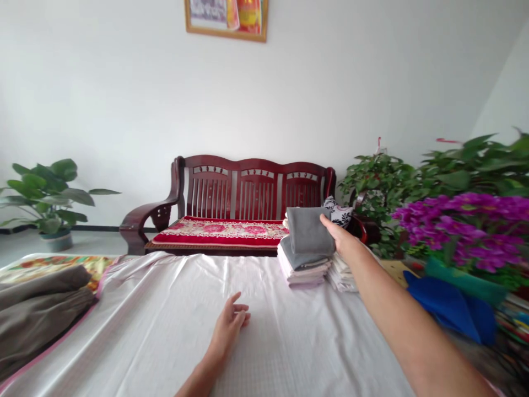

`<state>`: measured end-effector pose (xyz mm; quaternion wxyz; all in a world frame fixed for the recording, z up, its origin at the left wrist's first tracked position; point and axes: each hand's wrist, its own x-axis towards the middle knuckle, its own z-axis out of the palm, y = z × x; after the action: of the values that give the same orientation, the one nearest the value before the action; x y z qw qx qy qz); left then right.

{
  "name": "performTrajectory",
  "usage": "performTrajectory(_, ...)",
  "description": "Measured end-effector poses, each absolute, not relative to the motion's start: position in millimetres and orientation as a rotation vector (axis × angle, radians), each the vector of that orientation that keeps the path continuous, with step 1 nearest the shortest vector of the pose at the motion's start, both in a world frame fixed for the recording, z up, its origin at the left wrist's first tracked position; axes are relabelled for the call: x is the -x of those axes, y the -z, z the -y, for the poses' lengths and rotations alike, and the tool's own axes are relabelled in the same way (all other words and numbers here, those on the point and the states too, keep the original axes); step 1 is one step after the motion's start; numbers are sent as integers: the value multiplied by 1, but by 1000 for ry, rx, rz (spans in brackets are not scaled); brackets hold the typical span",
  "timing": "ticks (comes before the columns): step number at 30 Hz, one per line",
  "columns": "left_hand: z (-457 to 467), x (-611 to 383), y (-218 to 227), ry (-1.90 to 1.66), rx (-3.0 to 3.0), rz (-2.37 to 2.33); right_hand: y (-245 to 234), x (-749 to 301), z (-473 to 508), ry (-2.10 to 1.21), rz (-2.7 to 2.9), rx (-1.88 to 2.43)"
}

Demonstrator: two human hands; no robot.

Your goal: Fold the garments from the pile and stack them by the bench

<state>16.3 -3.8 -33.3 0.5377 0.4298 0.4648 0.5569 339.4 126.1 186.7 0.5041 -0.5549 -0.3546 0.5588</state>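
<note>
My right hand point(334, 231) grips the upper right edge of a folded grey cloth point(309, 231), which stands tilted up over a stack of folded cloths point(306, 271). Grey fabric also tops that stack, with white and pale pink layers beneath. Just right of it, a second pile of white folded cloths point(344, 274) is partly hidden by my right forearm. My left hand point(233, 317) hovers over or rests on the white sheet point(173, 320), fingers loosely curled but apart, holding nothing.
Brown-grey clothing point(41, 303) lies at the left on a flowered cover. A dark red wooden bench point(256, 187) with a red patterned mat stands behind. Purple flowers point(467, 226) and a blue item point(450, 306) are at the right. A potted plant point(55, 242) stands far left.
</note>
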Motion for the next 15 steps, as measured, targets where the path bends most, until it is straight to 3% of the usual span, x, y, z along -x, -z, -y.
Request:
performTrajectory(8,6,-18,37,-1314,-1096,-1107,-167,-351,-136,-1232,1009,1584)
performTrajectory(15,8,-18,38,-1257,-1192,-1131,-167,-361,-152,-812,1295,1740)
